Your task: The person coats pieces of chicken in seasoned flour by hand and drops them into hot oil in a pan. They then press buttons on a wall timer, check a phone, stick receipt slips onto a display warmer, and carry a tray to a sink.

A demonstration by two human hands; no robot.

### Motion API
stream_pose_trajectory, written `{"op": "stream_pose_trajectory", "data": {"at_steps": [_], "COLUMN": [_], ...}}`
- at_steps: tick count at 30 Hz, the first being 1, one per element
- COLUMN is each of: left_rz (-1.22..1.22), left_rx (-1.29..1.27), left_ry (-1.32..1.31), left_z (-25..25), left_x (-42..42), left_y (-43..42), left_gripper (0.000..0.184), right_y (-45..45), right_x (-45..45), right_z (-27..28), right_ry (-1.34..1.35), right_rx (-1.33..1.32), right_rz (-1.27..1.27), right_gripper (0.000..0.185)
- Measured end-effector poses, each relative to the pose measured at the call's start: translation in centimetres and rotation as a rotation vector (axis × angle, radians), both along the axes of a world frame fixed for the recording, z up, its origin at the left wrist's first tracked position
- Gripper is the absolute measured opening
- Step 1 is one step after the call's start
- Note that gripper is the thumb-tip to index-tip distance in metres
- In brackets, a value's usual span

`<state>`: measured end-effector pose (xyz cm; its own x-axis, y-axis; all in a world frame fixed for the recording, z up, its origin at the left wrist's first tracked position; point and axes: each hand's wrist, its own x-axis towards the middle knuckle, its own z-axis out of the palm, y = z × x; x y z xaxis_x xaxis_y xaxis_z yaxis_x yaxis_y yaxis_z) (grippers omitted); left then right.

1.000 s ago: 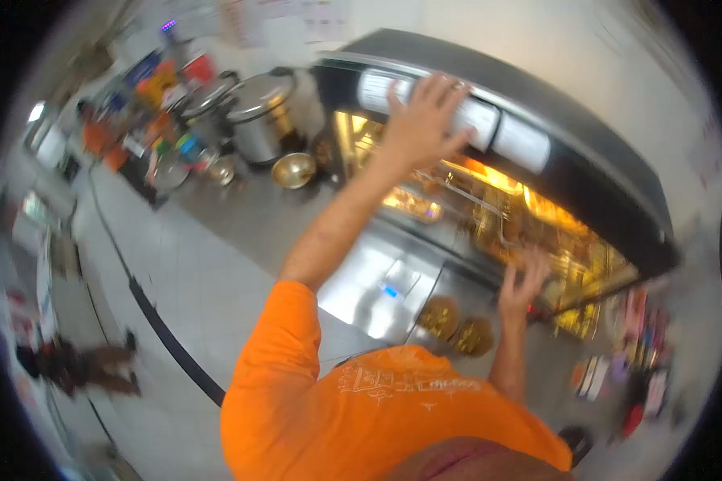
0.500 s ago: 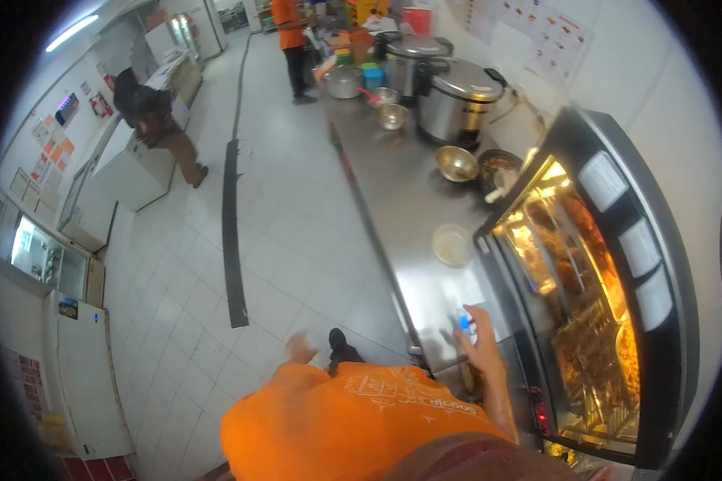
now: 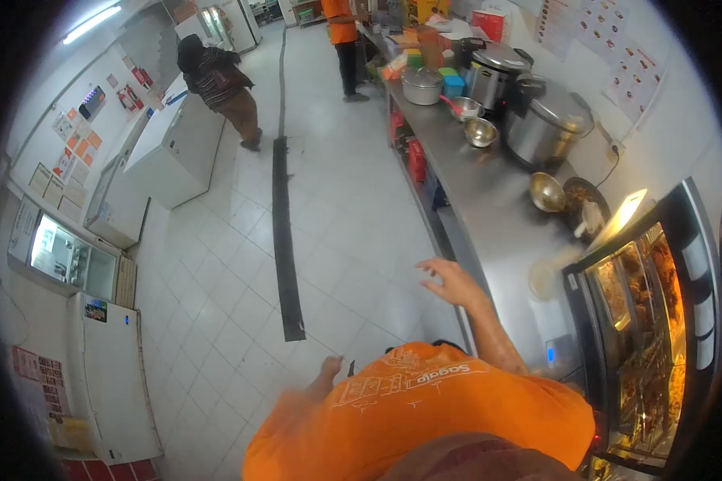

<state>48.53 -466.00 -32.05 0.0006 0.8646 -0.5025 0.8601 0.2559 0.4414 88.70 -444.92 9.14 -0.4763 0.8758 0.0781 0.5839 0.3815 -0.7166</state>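
Observation:
My right hand (image 3: pixel 451 282) is raised over the floor beside the counter's front edge, palm down. Its fingers are apart and nothing is in them. Lower down, close to my orange shirt, hangs my left hand (image 3: pixel 329 370); it is small and smeared, so I cannot make out its fingers. A small blue item or light (image 3: pixel 550 354) shows on the near end of the steel counter (image 3: pixel 497 232), apart from my right hand. Farther along the counter lies a pale round lid or dish (image 3: pixel 544 280).
A lit glass food cabinet (image 3: pixel 642 337) stands at right. Metal bowls (image 3: pixel 547 192), large cookers (image 3: pixel 547 124) and a pot (image 3: pixel 422 86) line the counter. A person in dark clothes (image 3: pixel 221 84) is by white chest freezers (image 3: pixel 172 156); another in orange (image 3: pixel 341 32) stands farther back.
My right hand has left the counter near the blue spot and swung over the floor. The view has turned right-to-left, shifting the counter rightward. The person in dark clothes has changed stance.

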Motion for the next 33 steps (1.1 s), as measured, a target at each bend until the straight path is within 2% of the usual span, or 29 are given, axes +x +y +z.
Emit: {"op": "stream_pose_trajectory", "data": {"at_steps": [1, 2, 3, 4, 8, 11, 12, 14, 16, 18, 20, 22, 25, 28, 29, 31, 32, 33], "left_rz": [0.017, 0.109, -0.108, 0.390, 0.270, 0.269, 0.284, 0.331, 0.248, 0.439, 0.804, 1.011, 1.163, 1.298, 1.325, 1.395, 0.872, 1.033], "left_rx": [-0.038, -0.077, 0.163, -0.030, 0.101, 0.132, 0.139, 0.114, 0.070, 0.001, 0.061, 0.117, 0.061, -0.138, -0.147, -0.172, -0.175, -0.105], "left_ry": [-0.085, -0.249, -0.275, -0.398, -0.581, -0.606, -0.596, -0.405, -0.250, -0.270, -0.292, -0.359, -0.288, -0.127, -0.134, -0.172, 0.007, -0.101], "left_z": [-2.7, 2.8, -1.0, 3.9, 7.7, 8.0, 8.3, 9.0, 8.6, 6.4, 7.0, 3.0, 2.1, 2.2, 2.2, 0.2, 0.3, -3.1], "left_x": [0.3, 2.6, 2.1, 4.7, 3.9, 0.7, -0.9, -4.7, -9.8, -15.3, -18.3, -21.8, -23.5, -23.3, -23.9, -23.2, -23.6, -23.5], "left_y": [4.4, 8.9, 13.3, 17.3, 32.3, 39.3, 41.2, 42.4, 43.2, 43.6, 42.3, 39.9, 36.3, 35.0, 34.9, 34.7, 35.0, 34.3], "left_gripper": [0.034, 0.037, 0.045, 0.051, 0.051, 0.053, 0.054, 0.056, 0.056, 0.055, 0.050, 0.048, 0.048, 0.047, 0.047, 0.046, 0.046, 0.047], "right_y": [1.4, 3.1, 4.5, 6.1, 13.0, 20.0, 23.0, 28.6, 34.9, 41.0, 45.4, 49.5, 54.5, 57.4, 58.2, 60.0, 60.7, 61.4], "right_x": [0.0, 0.2, 0.5, 0.9, 1.2, -1.3, -2.8, -7.0, -13.7, -20.7, -27.8, -34.8, -43.8, -51.5, -53.3, -56.3, -58.2, -59.7], "right_z": [-0.1, -1.7, -2.1, -2.4, -3.4, -6.1, -7.1, -8.7, -7.6, -7.6, -5.5, -4.8, -4.4, -5.4, -5.9, -6.8, -7.1, -7.0], "right_ry": [-0.024, -0.022, -0.044, -0.067, -0.259, -0.038, -0.071, -0.140, -0.076, 0.010, -0.097, -0.113, -0.116, -0.121, -0.129, -0.042, -0.003, -0.002], "right_rx": [0.009, 0.073, 0.078, 0.086, 0.077, 0.040, 0.086, 0.169, -0.225, -0.099, 0.145, 0.139, 0.153, 0.197, 0.218, 0.095, 0.030, -0.007], "right_rz": [-0.010, -0.036, -0.069, -0.101, -0.263, -0.311, -0.245, -0.117, -0.060, 0.223, 0.443, 0.635, 0.810, 0.898, 0.921, 0.957, 0.998, 1.034], "right_gripper": [0.034, 0.035, 0.030, 0.027, 0.015, 0.019, 0.019, 0.020, 0.020, 0.021, 0.024, 0.028, 0.029, 0.029, 0.029, 0.029, 0.029, 0.029]}}
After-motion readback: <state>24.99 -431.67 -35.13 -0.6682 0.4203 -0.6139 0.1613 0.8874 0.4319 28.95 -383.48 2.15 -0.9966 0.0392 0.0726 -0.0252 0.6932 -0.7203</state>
